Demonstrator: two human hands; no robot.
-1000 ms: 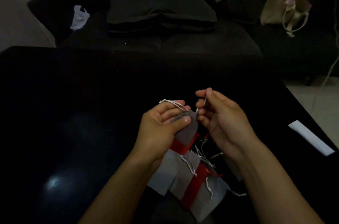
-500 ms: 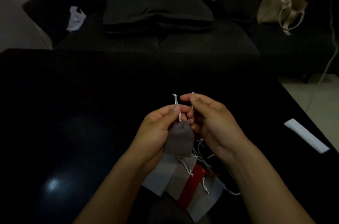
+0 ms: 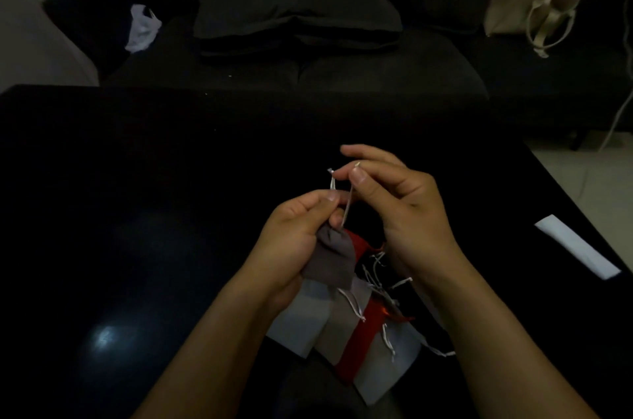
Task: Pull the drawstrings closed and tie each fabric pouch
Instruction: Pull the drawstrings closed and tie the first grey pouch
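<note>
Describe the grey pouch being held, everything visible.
The small grey-brown fabric pouch hangs above the black table, its mouth gathered shut at the top. The left hand grips its neck. Two thin white drawstrings rise from it; the right hand pinches one near its end. The matte cloth body looks slack, over a pile of flat pouches.

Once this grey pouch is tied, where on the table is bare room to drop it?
Bare black table left of the left hand, and the strip between the right hand and the white strip. Crowded: the pouch pile near the front edge.

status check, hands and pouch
Left hand grips grey pouch, neck cinched. Right hand pinches drawstring, untied. Pouch pile beneath.
</note>
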